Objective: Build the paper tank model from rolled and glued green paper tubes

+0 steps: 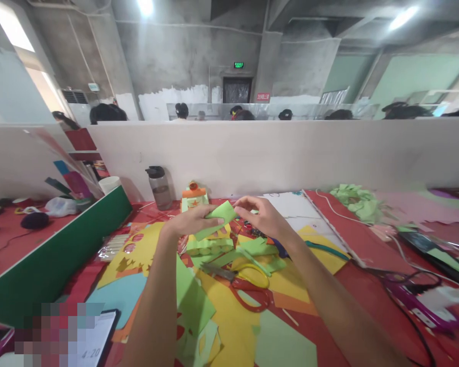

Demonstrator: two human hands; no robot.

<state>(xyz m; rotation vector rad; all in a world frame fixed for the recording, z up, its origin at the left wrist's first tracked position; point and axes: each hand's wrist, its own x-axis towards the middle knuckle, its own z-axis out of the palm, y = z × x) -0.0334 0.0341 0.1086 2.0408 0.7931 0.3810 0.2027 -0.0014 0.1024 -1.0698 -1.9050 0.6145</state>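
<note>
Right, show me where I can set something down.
Red tabletop shows between the right forearm and the purple power strip. A smaller red patch lies between the green divider and the dark round object. It's crowded below the left hand and right hand: yellow paper, scissors.

The left hand (191, 219) holds a bright green paper (225, 210). The right hand (265, 216) has bent fingers close to the paper's corner; it's hard to tell if they touch. Below both hands, red and yellow scissors (235, 277) lie open on colored sheets (222, 311). A bottle (159, 189) stands behind the left hand. Past both hands is a white wall (252, 153).
</note>
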